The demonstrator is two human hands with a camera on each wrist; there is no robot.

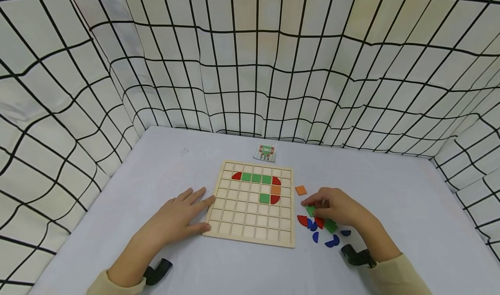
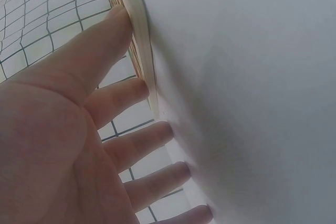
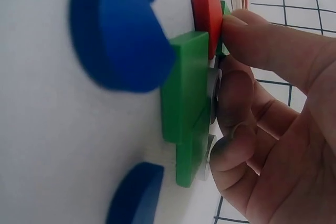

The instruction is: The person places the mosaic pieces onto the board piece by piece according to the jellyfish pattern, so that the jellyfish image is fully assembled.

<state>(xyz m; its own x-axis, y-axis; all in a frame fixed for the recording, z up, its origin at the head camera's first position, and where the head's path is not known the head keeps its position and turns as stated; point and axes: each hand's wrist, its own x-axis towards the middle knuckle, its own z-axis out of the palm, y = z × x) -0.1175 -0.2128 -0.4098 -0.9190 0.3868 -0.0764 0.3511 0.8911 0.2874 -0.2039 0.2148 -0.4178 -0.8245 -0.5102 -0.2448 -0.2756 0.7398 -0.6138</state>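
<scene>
Lying flat on the white tabletop (image 1: pixel 129 238), the wooden grid board (image 1: pixel 238 217) is nearly square, so neither side reads as a long axis; its near and far edges run left to right, their right ends slightly closer to the person. The board sits between the two hands, its left edge against the fingers of the left hand (image 1: pixel 177 219). These fingers are straight and spread, the thumb and index fingertips touching that edge. The right hand (image 1: pixel 333 206), to the right of the board, has bent fingers lowered over loose pieces. Its thumb and index fingertip lie either side of a green square (image 1: pixel 310 210); whether they pinch it cannot be told, the contact being partly hidden. A small picture card (image 1: pixel 266 152) lies beyond the far edge. An orange square (image 1: pixel 300 190) rests beside the board, a red quarter-disc (image 1: pixel 302 220) near the right hand, and a blue half-disc (image 1: pixel 315 237) closer to the person.
</scene>
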